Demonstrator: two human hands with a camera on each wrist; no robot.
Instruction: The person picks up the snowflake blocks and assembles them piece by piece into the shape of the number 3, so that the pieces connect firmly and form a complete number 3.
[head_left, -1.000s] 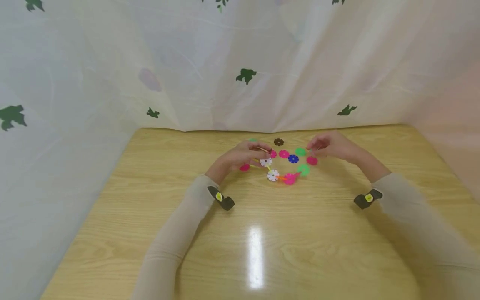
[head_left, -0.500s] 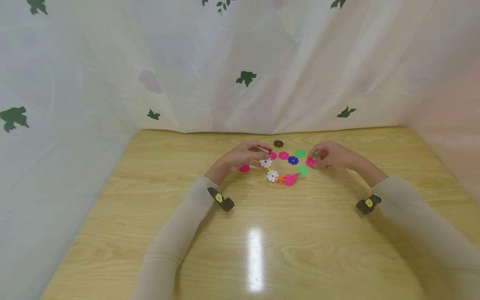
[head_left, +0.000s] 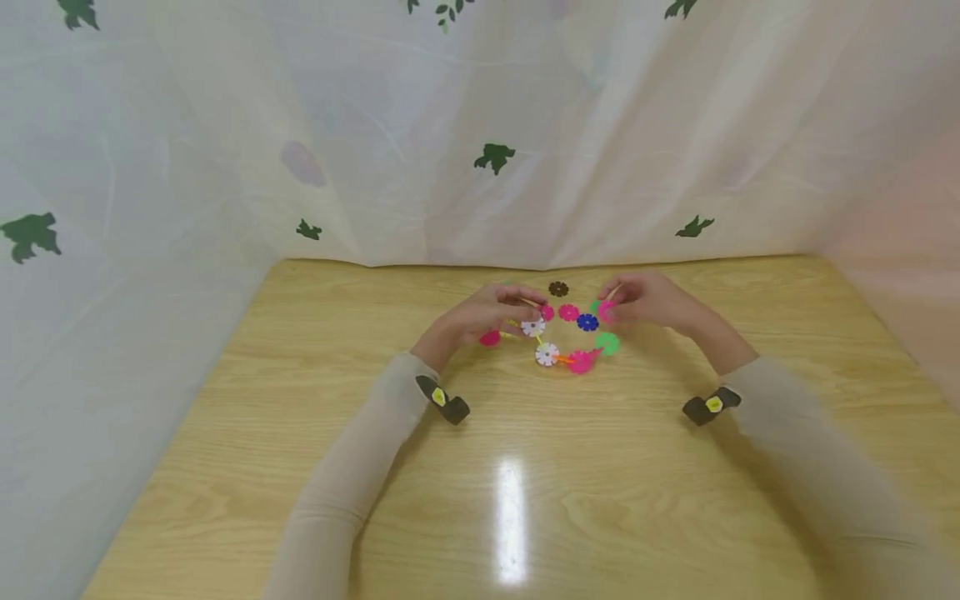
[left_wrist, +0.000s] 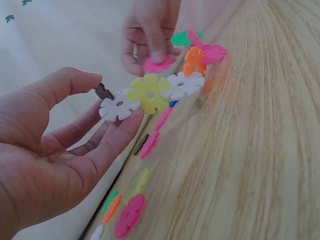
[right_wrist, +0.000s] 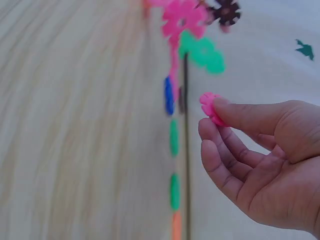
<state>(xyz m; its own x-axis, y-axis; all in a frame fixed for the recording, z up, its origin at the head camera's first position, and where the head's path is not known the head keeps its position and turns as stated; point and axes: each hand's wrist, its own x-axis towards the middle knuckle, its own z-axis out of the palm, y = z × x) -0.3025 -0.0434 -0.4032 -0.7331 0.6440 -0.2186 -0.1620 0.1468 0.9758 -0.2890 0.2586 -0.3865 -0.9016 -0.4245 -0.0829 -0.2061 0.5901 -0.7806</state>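
My left hand (head_left: 491,312) pinches one end of a chain of flower-shaped plastic linking discs, close to a white disc (left_wrist: 119,105) and a dark brown disc (left_wrist: 103,92). From there the chain runs through a yellow disc (left_wrist: 149,94), a second white disc (left_wrist: 185,86), an orange disc (left_wrist: 194,61) and pink discs (left_wrist: 214,53) to a green disc (head_left: 607,342) at its far end. Between thumb and fingers, my right hand (head_left: 652,300) holds a single pink disc (right_wrist: 209,106), just behind that green end in the head view.
Loose discs lie on the wooden table (head_left: 420,500), among them a blue one (head_left: 587,322), a pink one (head_left: 568,312) and a brown one (head_left: 558,289). More discs, including an orange one (left_wrist: 112,208), lie below my left hand. A pale curtain (head_left: 420,150) hangs behind the table.
My right hand has reached down, taken the pink disc from the table's right side and brought it leftward toward the chain. My left hand stays put with the chain.
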